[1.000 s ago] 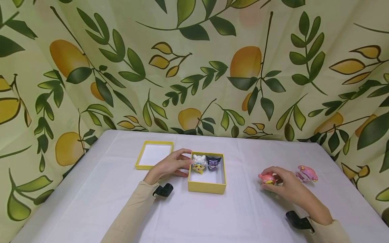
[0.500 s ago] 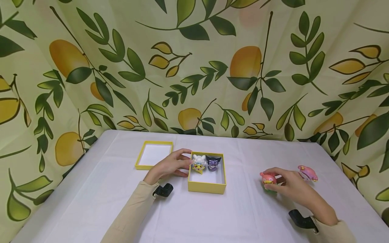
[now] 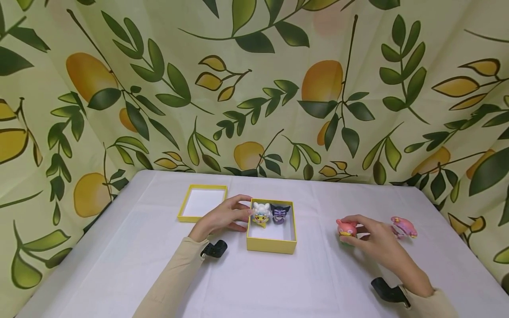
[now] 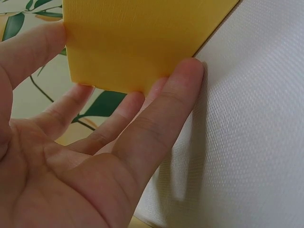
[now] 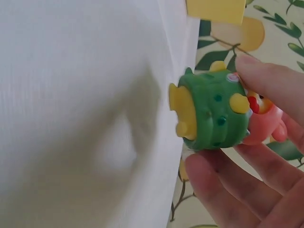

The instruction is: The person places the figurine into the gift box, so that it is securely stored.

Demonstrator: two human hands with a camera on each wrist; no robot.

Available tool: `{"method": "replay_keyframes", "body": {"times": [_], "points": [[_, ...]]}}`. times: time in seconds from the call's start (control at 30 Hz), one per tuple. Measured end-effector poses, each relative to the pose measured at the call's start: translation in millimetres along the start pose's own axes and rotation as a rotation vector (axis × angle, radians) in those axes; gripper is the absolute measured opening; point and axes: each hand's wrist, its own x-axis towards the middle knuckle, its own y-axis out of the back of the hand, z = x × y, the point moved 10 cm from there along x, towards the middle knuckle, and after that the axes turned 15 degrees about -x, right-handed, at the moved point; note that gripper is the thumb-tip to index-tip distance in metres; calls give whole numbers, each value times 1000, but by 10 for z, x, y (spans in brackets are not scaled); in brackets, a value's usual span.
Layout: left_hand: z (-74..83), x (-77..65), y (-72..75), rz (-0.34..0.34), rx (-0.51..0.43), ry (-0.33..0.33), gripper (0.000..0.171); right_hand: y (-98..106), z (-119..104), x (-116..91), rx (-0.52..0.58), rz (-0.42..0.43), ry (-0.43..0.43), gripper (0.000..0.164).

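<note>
My left hand (image 3: 222,217) rests its fairly straight fingers against the left side of an open yellow box (image 3: 271,245); in the left wrist view, the fingertips (image 4: 190,71) touch the box wall (image 4: 128,47). Inside the box stand a white-and-yellow toy figurine (image 3: 260,215) and a dark purple one (image 3: 280,213), side by side at the back. Farther right, my right hand (image 3: 375,238) pinches a pink-headed toy figurine (image 3: 347,229) just above the table. Its green body (image 5: 216,111) with yellow feet shows in the right wrist view, the base apart from the cloth.
A yellow box lid (image 3: 204,203), white inside, lies behind my left hand. Another pink figurine (image 3: 404,227) lies beyond my right hand, partly hidden by it. White cloth (image 3: 278,282) covers the table, and a leaf-and-fruit patterned curtain (image 3: 262,88) hangs behind it.
The right hand moved slightly right, then back left and a little up, with the pink-headed figurine, which tilted more upright. The left hand and the box stayed put.
</note>
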Motion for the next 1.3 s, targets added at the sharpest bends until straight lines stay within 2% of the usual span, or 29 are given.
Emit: {"method": "replay_keyframes", "body": {"times": [0.17,0.6,0.93,1.17,1.3], "points": [[-3,-2,-4,-2,3,2,53,-6,-71,8,55,20,5,44],[1,-1,10,3,-4,7,53,-60,-177,29,67,38,8,46],[-17,15,1,-3,-7,2,53,-13,-338,70,52,107,73,43],[-20,10,-4,8,-14,4,52,-13,-479,186,35,92,77,45],[-18,10,0,7,-15,3,52,2,-552,228,34,124,120,45]]}}
